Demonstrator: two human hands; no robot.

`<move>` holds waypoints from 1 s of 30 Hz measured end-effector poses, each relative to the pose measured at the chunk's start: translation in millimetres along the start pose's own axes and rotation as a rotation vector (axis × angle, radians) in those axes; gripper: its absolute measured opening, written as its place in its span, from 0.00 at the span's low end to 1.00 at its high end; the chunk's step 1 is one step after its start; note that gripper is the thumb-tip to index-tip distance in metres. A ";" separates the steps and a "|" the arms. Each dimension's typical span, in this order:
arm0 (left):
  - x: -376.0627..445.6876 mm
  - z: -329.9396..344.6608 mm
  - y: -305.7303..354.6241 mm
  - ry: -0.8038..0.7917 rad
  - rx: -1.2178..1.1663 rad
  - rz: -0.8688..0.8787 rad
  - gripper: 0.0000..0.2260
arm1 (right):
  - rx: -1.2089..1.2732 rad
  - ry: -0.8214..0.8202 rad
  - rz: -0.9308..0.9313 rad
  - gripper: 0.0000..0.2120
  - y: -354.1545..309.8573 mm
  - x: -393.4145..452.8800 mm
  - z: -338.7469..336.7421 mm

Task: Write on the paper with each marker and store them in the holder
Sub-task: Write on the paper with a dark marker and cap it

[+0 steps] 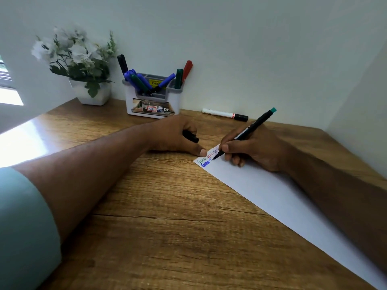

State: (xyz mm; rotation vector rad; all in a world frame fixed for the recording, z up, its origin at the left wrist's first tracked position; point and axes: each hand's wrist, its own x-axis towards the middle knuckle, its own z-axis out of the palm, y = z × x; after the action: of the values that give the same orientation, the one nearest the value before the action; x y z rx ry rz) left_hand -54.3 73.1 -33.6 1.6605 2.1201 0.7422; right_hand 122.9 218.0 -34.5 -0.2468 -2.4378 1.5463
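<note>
A white sheet of paper (272, 191) lies on the wooden desk, with green, red and blue writing at its far corner. My right hand (255, 149) grips a slim black marker with a teal end (247, 133), its tip on the paper by the writing. My left hand (178, 137) rests on the desk beside the paper's corner, its thumb at the paper's edge, and holds a black cap (190, 136) in curled fingers. The white and grey holder (152, 97) stands at the back wall with several blue, green, black and red markers in it.
A white marker with a black cap (225, 114) lies on the desk by the wall, right of the holder. A white pot of white flowers (92, 88) stands left of the holder. Walls close the desk at the back and right.
</note>
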 end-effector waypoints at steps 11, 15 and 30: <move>-0.6 -1.2 1.3 -0.013 0.030 0.009 0.18 | 0.044 0.029 -0.007 0.04 -0.5 -0.3 0.7; -0.7 -1.2 1.7 -0.008 0.042 0.009 0.19 | 0.037 0.040 -0.009 0.03 -1.4 -0.5 1.0; 0.5 -1.0 1.4 -0.018 0.039 -0.003 0.19 | 0.057 0.067 0.025 0.03 -3.0 -0.8 1.6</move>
State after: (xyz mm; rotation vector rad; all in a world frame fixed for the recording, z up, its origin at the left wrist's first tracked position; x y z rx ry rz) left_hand -53.9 73.7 -31.9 1.6773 2.1373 0.6871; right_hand 123.2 215.2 -32.5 -0.3135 -2.3450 1.5888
